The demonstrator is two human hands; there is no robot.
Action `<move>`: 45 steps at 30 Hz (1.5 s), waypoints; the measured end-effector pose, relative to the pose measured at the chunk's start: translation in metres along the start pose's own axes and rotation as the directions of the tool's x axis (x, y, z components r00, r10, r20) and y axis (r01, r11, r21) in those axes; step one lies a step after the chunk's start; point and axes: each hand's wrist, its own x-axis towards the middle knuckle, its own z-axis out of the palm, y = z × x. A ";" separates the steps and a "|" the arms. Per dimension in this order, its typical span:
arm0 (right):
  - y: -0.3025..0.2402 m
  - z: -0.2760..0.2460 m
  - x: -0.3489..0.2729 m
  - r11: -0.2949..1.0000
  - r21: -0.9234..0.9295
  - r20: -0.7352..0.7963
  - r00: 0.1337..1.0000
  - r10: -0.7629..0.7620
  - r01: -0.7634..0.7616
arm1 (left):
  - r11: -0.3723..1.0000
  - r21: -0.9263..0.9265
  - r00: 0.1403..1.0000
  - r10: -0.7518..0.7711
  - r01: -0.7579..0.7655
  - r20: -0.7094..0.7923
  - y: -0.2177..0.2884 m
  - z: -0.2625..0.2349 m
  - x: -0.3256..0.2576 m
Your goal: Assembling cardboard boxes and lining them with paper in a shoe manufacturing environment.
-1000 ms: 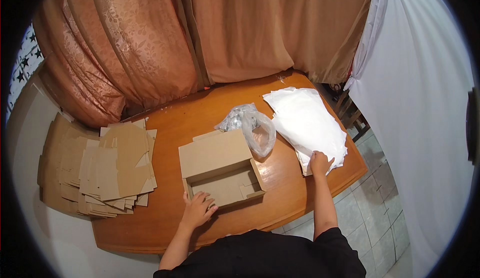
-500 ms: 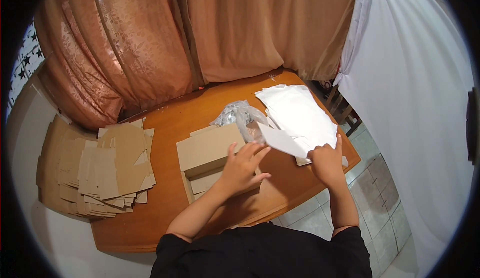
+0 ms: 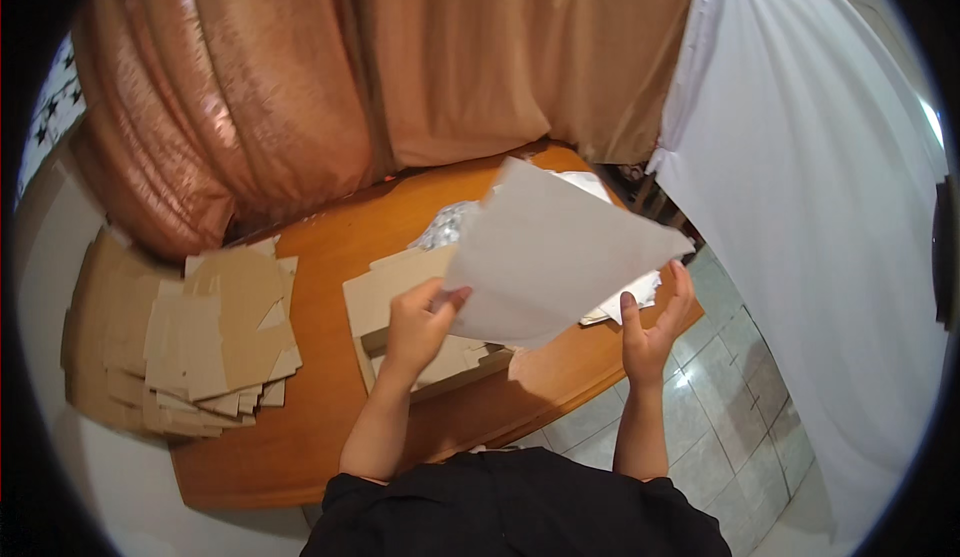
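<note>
A thin white sheet of paper [image 3: 560, 257] is held up above the table, tilted, by its left edge. My left hand [image 3: 420, 325] pinches that edge between thumb and fingers. Close to the sheet's right corner is my right hand [image 3: 655, 332], with thumb and fingers apart; whether a fingertip touches the paper is unclear. Under the sheet stands an open cardboard box [image 3: 385, 282], its lid flap raised toward the back and its inside partly covered from view. A stack of white paper [image 3: 632, 299] lies behind the sheet at the right, mostly hidden by it.
Flat cardboard pieces [image 3: 215, 337] are piled at the left of the wooden table [image 3: 330, 327]. A clear plastic bag [image 3: 447, 225] sits behind the box, partly covered. Brown curtains [image 3: 470, 57] hang along the back, a white cloth [image 3: 790, 177] at the right.
The white sheet has come away from the stack and moved left and up over the box. My left hand has closed on its edge; the right hand's fingers have spread.
</note>
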 end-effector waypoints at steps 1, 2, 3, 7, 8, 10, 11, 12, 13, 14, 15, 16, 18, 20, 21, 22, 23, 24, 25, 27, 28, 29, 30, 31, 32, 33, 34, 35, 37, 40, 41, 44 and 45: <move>0.005 0.009 -0.004 0.999 -0.009 0.088 0.995 0.039 -0.038 | 1.000 0.014 0.999 -0.015 0.016 -0.031 -0.005 -0.012 -0.003; 0.010 0.022 -0.011 0.998 -0.036 0.147 0.987 0.060 -0.055 | 0.996 -0.066 0.995 -0.070 0.065 -0.077 -0.013 -0.024 -0.004; 0.018 0.035 -0.019 0.994 0.010 0.241 0.965 0.100 -0.105 | 0.983 -0.148 0.985 -0.125 0.106 -0.120 -0.019 -0.035 -0.006; 0.024 0.082 -0.043 0.965 0.180 0.557 0.828 0.058 -0.189 | 0.961 -0.190 0.933 -0.248 0.202 -0.261 -0.031 -0.068 -0.024; 0.023 0.090 -0.047 0.961 0.207 0.647 0.763 0.006 -0.183 | 0.961 -0.184 0.925 -0.253 0.207 -0.283 -0.036 -0.072 -0.029; 0.023 0.107 -0.056 0.899 0.336 0.657 0.754 -0.008 -0.283 | 0.957 -0.162 0.892 -0.284 0.240 -0.353 -0.044 -0.079 -0.037; 0.029 0.114 -0.063 0.850 0.345 0.711 0.703 0.040 -0.398 | 0.956 -0.160 0.887 -0.288 0.245 -0.361 -0.050 -0.080 -0.041; 0.034 0.121 -0.068 0.791 0.342 0.761 0.644 0.084 -0.507 | 0.946 -0.196 0.872 -0.314 0.257 -0.376 -0.056 -0.081 -0.045; 0.037 0.126 -0.074 0.707 0.347 0.783 0.606 0.144 -0.617 | 0.934 -0.234 0.856 -0.344 0.270 -0.386 -0.066 -0.081 -0.050; 0.039 0.129 -0.078 0.706 0.343 0.788 0.599 0.144 -0.620 | 0.933 -0.234 0.852 -0.349 0.275 -0.390 -0.078 -0.083 -0.055; 0.043 0.131 -0.081 0.727 0.278 0.801 0.569 0.185 -0.628 | 0.925 -0.213 0.847 -0.375 0.315 -0.377 -0.092 -0.085 -0.061; 0.046 0.131 -0.085 0.745 0.209 0.810 0.539 0.232 -0.634 | 0.914 -0.194 0.842 -0.404 0.356 -0.358 -0.095 -0.085 -0.064; 0.053 0.132 -0.092 0.818 0.099 0.786 0.548 0.285 -0.567 | 0.849 0.173 0.829 -0.411 0.500 -0.379 -0.101 -0.083 -0.068; 0.055 0.133 -0.100 0.871 -0.011 0.763 0.559 0.326 -0.492 | 0.642 0.510 0.818 -0.407 0.572 -0.406 -0.108 -0.081 -0.074; 0.054 0.134 -0.105 0.893 -0.095 0.742 0.567 0.358 -0.440 | 0.703 0.449 0.817 -0.346 0.552 -0.461 -0.121 -0.076 -0.079; 0.054 0.135 -0.110 0.904 -0.180 0.716 0.578 0.391 -0.388 | 0.760 0.390 0.807 -0.288 0.520 -0.515 -0.126 -0.072 -0.081; 0.055 0.138 -0.116 0.902 -0.183 0.719 0.572 0.395 -0.391 | 0.755 0.392 0.806 -0.294 0.525 -0.515 -0.130 -0.070 -0.083; 0.057 0.142 -0.122 0.918 -0.177 0.689 0.621 0.373 -0.354 | 0.706 0.448 0.808 -0.309 0.548 -0.501 -0.134 -0.069 -0.085; 0.057 0.145 -0.125 0.934 -0.170 0.658 0.669 0.345 -0.314 | 0.654 0.502 0.809 -0.323 0.566 -0.491 -0.136 -0.067 -0.085; 0.055 0.148 -0.131 0.938 -0.209 0.662 0.667 0.343 -0.275 | 0.603 0.544 0.804 -0.330 0.583 -0.495 -0.146 -0.062 -0.092; 0.054 0.149 -0.132 0.940 -0.247 0.662 0.668 0.340 -0.234 | 0.553 0.584 0.800 -0.335 0.594 -0.497 -0.148 -0.060 -0.094; 0.055 0.150 -0.133 0.939 -0.248 0.661 0.667 0.343 -0.237 | 0.551 0.588 0.804 -0.351 0.592 -0.480 -0.150 -0.060 -0.096; 0.055 0.151 -0.132 0.943 -0.249 0.663 0.671 0.332 -0.221 | 0.550 0.592 0.806 -0.351 0.589 -0.477 -0.152 -0.059 -0.097; 0.055 0.151 -0.132 0.946 -0.250 0.664 0.675 0.322 -0.205 | 0.499 0.650 0.819 -0.364 0.573 -0.443 -0.150 -0.059 -0.098; 0.055 0.152 -0.131 0.945 -0.253 0.661 0.676 0.327 -0.210 | 0.446 0.706 0.830 -0.379 0.551 -0.409 -0.149 -0.058 -0.098; 0.055 0.152 -0.131 0.949 -0.246 0.654 0.689 0.313 -0.197 | 0.446 0.709 0.833 -0.380 0.546 -0.403 -0.152 -0.058 -0.097; 0.055 0.151 -0.131 0.953 -0.240 0.648 0.701 0.298 -0.183 | 0.462 0.717 0.853 -0.305 0.522 -0.425 -0.154 -0.057 -0.098; 0.055 0.150 -0.131 0.951 -0.244 0.647 0.700 0.304 -0.188 | 0.476 0.725 0.867 -0.228 0.497 -0.444 -0.156 -0.056 -0.098; 0.057 0.145 -0.130 0.956 -0.239 0.633 0.720 0.284 -0.167 | 0.543 0.730 0.897 -0.110 0.415 -0.428 -0.154 -0.059 -0.091; 0.058 0.133 -0.126 0.948 -0.247 0.619 0.720 0.314 -0.201 | 0.681 0.724 0.994 -0.052 0.108 -0.100 -0.128 -0.079 -0.064; 0.059 0.132 -0.125 0.947 -0.249 0.621 0.718 0.316 -0.202 | 0.763 0.641 0.972 -0.076 -0.087 0.223 -0.122 -0.086 -0.057; 0.060 0.137 -0.115 0.954 -0.215 0.618 0.727 0.300 -0.211 | 0.812 0.466 0.764 -0.039 -0.352 0.644 -0.143 -0.080 -0.042; 0.060 0.142 -0.111 0.955 -0.211 0.614 0.732 0.294 -0.207 | 0.839 0.428 0.671 -0.106 -0.335 0.734 -0.152 -0.074 -0.040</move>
